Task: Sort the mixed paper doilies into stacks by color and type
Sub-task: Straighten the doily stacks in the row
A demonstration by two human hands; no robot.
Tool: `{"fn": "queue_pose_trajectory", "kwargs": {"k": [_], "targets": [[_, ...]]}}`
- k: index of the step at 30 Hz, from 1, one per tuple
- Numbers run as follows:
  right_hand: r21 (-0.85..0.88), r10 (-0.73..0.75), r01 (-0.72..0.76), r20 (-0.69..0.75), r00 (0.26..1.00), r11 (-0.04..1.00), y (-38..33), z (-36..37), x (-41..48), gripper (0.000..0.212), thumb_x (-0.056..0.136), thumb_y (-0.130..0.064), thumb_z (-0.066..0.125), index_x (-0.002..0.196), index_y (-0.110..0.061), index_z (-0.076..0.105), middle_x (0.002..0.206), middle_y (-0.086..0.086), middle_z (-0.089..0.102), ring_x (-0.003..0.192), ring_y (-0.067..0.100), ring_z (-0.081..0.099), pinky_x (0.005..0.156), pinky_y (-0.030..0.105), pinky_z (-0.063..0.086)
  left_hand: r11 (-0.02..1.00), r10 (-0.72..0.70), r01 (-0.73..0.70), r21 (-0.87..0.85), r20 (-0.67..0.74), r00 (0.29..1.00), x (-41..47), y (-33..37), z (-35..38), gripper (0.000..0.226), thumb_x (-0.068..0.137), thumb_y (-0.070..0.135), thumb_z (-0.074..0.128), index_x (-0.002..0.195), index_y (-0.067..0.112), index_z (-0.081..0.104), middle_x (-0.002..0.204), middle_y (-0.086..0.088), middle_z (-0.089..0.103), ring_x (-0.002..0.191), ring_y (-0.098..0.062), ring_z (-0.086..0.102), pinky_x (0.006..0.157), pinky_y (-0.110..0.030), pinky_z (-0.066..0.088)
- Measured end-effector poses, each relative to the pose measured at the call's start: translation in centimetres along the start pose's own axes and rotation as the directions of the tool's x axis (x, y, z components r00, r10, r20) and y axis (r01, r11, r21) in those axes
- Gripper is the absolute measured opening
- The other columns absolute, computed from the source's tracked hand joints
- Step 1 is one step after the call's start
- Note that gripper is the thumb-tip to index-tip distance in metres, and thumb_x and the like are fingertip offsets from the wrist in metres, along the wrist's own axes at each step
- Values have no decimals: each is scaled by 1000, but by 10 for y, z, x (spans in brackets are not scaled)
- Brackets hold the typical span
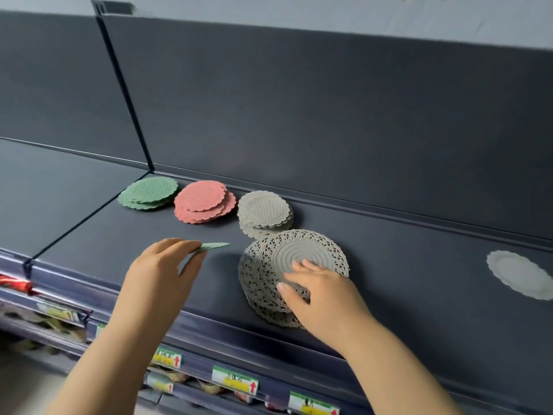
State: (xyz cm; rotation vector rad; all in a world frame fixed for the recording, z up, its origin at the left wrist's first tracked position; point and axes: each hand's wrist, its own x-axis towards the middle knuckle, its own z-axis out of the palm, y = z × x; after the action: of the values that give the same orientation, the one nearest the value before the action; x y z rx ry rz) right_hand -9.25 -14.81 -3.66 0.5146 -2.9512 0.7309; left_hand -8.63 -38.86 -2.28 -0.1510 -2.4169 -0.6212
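On a dark shelf (419, 295) lie three small scalloped stacks at the back: green (148, 193), pink (205, 201) and white (264, 212). In front of the white one sits a larger pile of white lacy doilies (269, 265). My left hand (161, 271) pinches a single green doily (214, 247) by its edge, held flat above the shelf, left of the lacy pile. My right hand (323, 298) rests its fingers on the top of the lacy pile, holding nothing. A lone white oval doily (520, 274) lies far right.
The shelf's dark back panel (329, 130) rises right behind the stacks. A divider seam (89, 214) separates a bare section to the left. Below the front edge run price labels (235, 381) and a lower shelf with packaged goods (18, 284).
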Motion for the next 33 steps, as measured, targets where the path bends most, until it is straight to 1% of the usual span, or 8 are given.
{"fn": "queue_pose_trajectory", "kwargs": {"k": [7,10,13,15,18,23,29,33], "targets": [[-14,3,-4,-19,1000,1000,1,-5,4,39,88,-53,40,107,-31,66,131,-13,52,127,0,38,102,20,31,996,75,-70,-49,92,993,-4,29,17,15,73,7,76,88,7,74,88,-5,70,77,-23,66,74,-30,51],[-21,38,-37,25,999,999,2,-10,6,40,88,-53,38,101,-30,68,128,-11,56,119,9,51,98,27,41,996,90,-89,-10,111,990,3,33,9,11,78,12,73,88,7,74,88,-6,71,78,-24,66,74,-33,53],[-95,19,-18,10,1000,995,1,-16,10,45,87,-56,36,77,-23,66,90,-3,70,84,22,63,72,31,51,997,73,-77,25,123,990,12,36,2,21,79,21,62,90,9,74,91,-4,71,81,-23,66,74,-34,54],[-132,16,-16,5,1000,991,2,-20,13,51,86,-56,35,57,-17,51,58,-1,58,61,22,54,54,29,43,996,82,-87,33,128,988,14,39,3,22,80,23,61,91,10,74,92,-2,71,82,-22,67,73,-35,56],[-185,22,-22,-2,1000,982,1,-23,18,55,86,-55,34,49,-15,37,47,-1,43,53,21,46,49,28,32,992,119,-124,23,140,983,15,38,10,22,80,22,61,91,9,75,92,-2,71,83,-21,67,71,-35,57],[-319,1,-21,-63,998,948,-19,-19,34,48,91,-52,28,57,-18,37,56,-4,45,56,21,43,51,28,28,986,168,-167,-20,175,970,23,14,14,21,81,22,62,93,11,75,94,0,72,88,-18,67,74,-36,57],[-236,-5,-28,-136,991,971,-65,12,73,33,90,-47,33,89,-25,58,91,-12,62,81,10,53,59,25,33,968,249,-241,-71,127,960,61,-44,5,20,79,20,65,92,10,75,96,0,72,93,-17,67,81,-30,54],[-169,30,-61,-175,984,984,-99,41,102,31,91,-43,38,100,-26,61,106,-13,63,101,8,53,77,26,44,972,235,-232,-41,100,967,90,-106,-5,23,78,19,62,93,8,76,98,-2,73,97,-20,68,87,-35,49]]}}
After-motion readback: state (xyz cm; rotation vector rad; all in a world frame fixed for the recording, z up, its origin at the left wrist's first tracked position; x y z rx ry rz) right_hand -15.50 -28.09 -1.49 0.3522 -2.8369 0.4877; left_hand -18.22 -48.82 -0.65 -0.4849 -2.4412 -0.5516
